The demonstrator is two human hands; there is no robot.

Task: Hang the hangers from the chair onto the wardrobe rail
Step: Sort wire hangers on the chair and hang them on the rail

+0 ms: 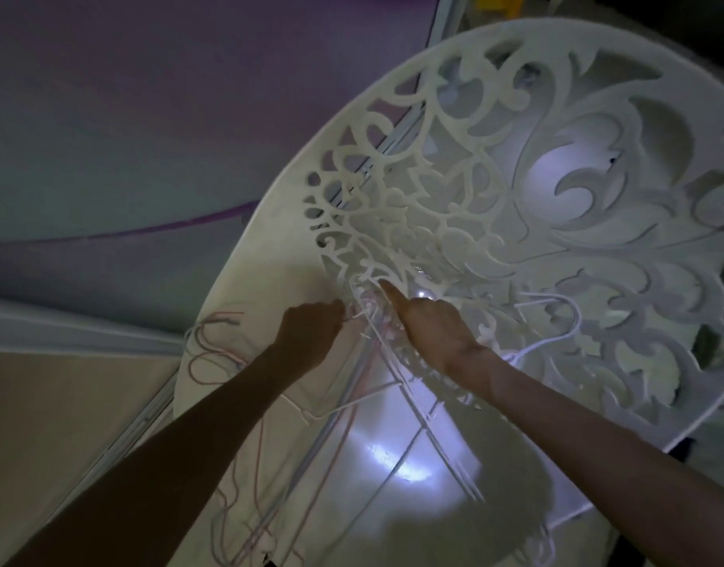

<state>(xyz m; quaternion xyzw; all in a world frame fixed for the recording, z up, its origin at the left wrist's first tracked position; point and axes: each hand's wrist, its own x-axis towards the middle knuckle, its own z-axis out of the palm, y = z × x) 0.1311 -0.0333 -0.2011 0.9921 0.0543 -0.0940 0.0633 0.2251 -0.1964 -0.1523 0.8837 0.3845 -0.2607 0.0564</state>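
Both hands meet at the clustered hooks of the hangers (374,321), which lie piled on the white chair (516,198) where its seat runs into the fretwork back. Left hand (311,333) has its fingers curled in around thin wire at the left edge of that cluster, gripping it, though exactly which hanger it has cannot be told in the dim light. Right hand (434,325) comes in from the other side with its forefinger stretched straight out, tip resting at the top of the hooks against the cut-out back, while the other fingers fold under; whether they hold any wire is hidden. From the cluster, pale white and pinkish hanger frames fan down across the chair seat toward the viewer, crossing one another over a bright glare spot on the seat. More white hooks (565,317) lie just right of the right wrist, against the back's scrollwork. Loose reddish wire hangers (213,354) sit on the seat's left rim, apart from the main pile. Beyond the chair's left edge lies a pale floor with purple and grey bands (106,137)
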